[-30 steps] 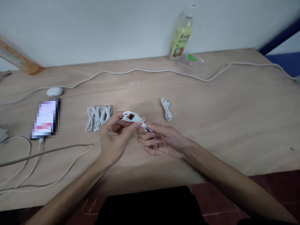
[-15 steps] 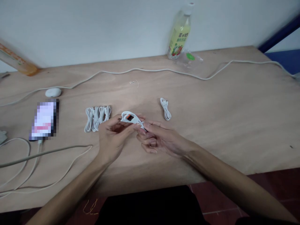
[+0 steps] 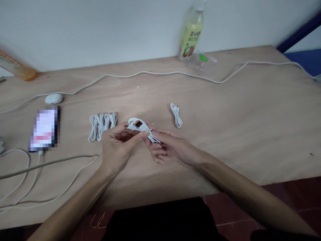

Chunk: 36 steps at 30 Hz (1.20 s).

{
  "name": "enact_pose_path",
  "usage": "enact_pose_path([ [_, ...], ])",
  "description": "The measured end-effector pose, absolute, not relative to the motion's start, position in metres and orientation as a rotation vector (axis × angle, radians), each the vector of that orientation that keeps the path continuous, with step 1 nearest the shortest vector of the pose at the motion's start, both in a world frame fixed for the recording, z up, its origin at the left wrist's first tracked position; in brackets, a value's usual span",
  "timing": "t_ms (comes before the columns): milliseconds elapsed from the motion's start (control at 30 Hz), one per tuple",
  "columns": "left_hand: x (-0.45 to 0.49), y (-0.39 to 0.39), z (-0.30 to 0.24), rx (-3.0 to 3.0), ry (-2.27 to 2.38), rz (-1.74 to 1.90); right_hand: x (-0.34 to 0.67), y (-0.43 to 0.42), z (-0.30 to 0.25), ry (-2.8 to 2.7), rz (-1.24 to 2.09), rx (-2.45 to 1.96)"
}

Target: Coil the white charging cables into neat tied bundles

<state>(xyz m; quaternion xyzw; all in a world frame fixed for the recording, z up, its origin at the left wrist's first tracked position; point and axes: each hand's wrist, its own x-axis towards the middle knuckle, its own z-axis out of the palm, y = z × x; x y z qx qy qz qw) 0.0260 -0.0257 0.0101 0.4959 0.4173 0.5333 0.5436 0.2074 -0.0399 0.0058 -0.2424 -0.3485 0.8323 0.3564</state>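
Observation:
Over the middle of the wooden table (image 3: 250, 117), both hands hold one coiled white USB cable (image 3: 140, 127) with an orange-tipped plug. My left hand (image 3: 117, 147) pinches the coil near the plug with thumb and fingers. My right hand (image 3: 170, 149) grips the other end of the coil, fingers curled. A row of several bundled white cables (image 3: 101, 125) lies just left of my left hand. One more bundled white cable (image 3: 176, 114) lies beyond my right hand.
A phone (image 3: 43, 129) with a plugged-in white cord lies at the left, a small white case (image 3: 53, 98) behind it. A long white cord (image 3: 160, 74) runs across the back. A yellow drink bottle (image 3: 190, 33) and a clear wrapper (image 3: 203, 62) stand by the wall.
The hands have stayed together on the cable, shifting slightly left and away in the picture as the view tilts. The fingers have reworked their grip a little.

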Motion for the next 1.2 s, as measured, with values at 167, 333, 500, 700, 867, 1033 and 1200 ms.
enact_pose_path([
  [167, 0.024, -0.024, 0.008, 1.189, 1.024, 1.288, 0.214, -0.040, 0.007, -1.450, 1.471, -0.931],
  [333, 0.023, -0.023, 0.004, 1.227, 1.037, 1.261, 0.220, -0.040, 0.005, -1.678, 0.625, -0.982],
  [500, 0.023, -0.023, 0.003, 1.225, 1.049, 1.263, 0.219, -0.038, -0.001, -1.838, 0.275, -0.858],
  [700, 0.024, -0.023, 0.007, 1.214, 1.102, 1.202, 0.226, -0.037, -0.009, -1.922, -0.010, -0.834],
  [867, 0.025, -0.022, 0.004, 1.178, 1.079, 1.192, 0.229, -0.037, -0.003, -2.037, 0.101, -0.941],
  [1033, 0.026, -0.019, 0.003, 1.153, 1.088, 1.173, 0.224, -0.037, 0.001, -2.036, 0.266, -1.003],
  [1200, 0.027, -0.018, 0.003, 1.177, 1.121, 1.192, 0.217, -0.036, -0.005, -2.016, 0.131, -1.038],
])
